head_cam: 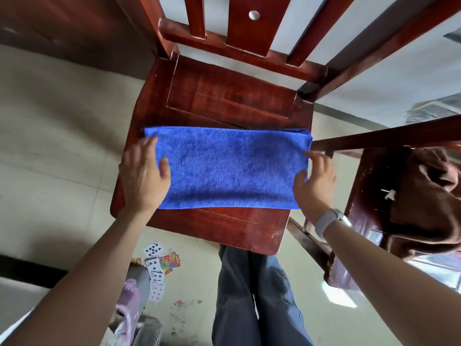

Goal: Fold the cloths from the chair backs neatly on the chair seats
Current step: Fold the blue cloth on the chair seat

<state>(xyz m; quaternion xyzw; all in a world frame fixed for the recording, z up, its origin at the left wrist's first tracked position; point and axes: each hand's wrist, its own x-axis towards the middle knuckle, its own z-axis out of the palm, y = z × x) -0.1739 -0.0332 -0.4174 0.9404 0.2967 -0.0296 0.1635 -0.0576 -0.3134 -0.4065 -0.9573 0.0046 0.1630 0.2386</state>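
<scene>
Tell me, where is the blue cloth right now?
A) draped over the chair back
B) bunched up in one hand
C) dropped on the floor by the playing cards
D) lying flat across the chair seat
D: the blue cloth lies spread as a flat rectangle across the chair seat, with the left hand at one end and the right hand at the other.
</scene>
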